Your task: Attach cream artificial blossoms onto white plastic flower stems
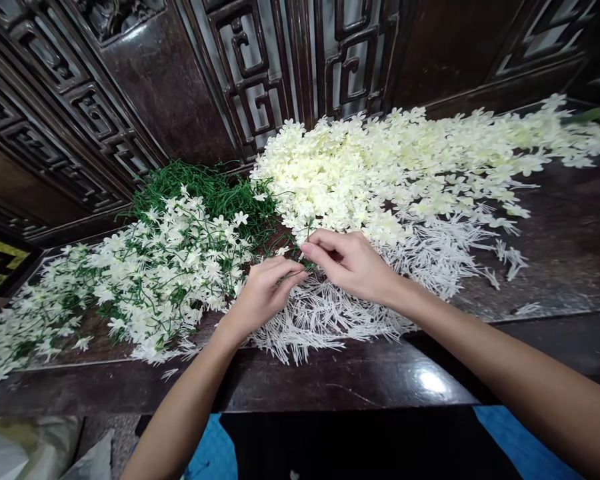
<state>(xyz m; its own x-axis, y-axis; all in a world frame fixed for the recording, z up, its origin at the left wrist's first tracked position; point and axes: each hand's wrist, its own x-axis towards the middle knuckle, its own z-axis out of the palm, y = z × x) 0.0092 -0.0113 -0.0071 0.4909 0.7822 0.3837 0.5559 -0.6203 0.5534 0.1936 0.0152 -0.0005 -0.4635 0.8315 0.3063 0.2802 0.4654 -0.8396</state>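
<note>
My left hand (270, 290) is closed, its thumb and fingers pinching a thin green plastic stem (306, 265). Close beside it, my right hand (353, 263) is closed too, thumb and forefinger pressed together at the stem's upper part; the fingertips hide exactly how it is gripped. Under both hands lies a heap of white artificial stamens (330, 313). Behind my right hand spreads a large pile of loose cream fabric petals (340, 173). White artificial flowers on green stems (175, 267) are heaped to the left, with a tangle of bare green stems (200, 187) behind them.
Everything lies on a dark, glossy wooden bench (555, 247), its front edge close to my body. A carved wooden lattice back (250, 60) rises behind the piles. A few stray stamens (510, 260) lie at the right. Pale bags (35, 447) sit at the lower left.
</note>
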